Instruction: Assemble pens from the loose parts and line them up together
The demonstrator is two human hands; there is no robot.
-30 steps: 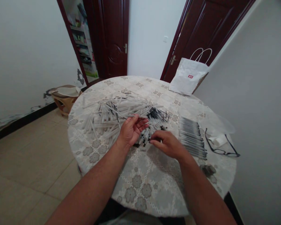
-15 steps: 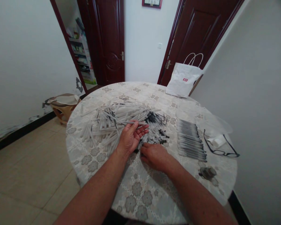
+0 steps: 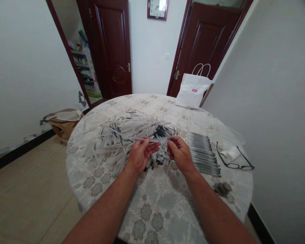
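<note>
A big heap of clear pen barrels and black refills [image 3: 127,134] lies on the round table [image 3: 162,210] with a floral cloth. My left hand [image 3: 140,155] is raised over the heap's near edge, fingers pinching a clear pen barrel [image 3: 142,139] that points left. My right hand [image 3: 179,153] is lifted beside it, fingers pinched on a small thin piece near the barrel's right end; I cannot make that piece out. A neat row of assembled pens [image 3: 203,153] lies just right of my right hand.
Black glasses [image 3: 234,162] and a clear plastic bag [image 3: 227,137] lie at the table's right. A white paper bag [image 3: 192,90] stands at the far edge. A dark clump [image 3: 221,188] sits near the front right. A low stool [image 3: 63,123] stands on the floor, left.
My right hand has come up off the table from the heap's near edge, now pinched and level with the left. My left hand has closed on a clear barrel. The view tilted up.
</note>
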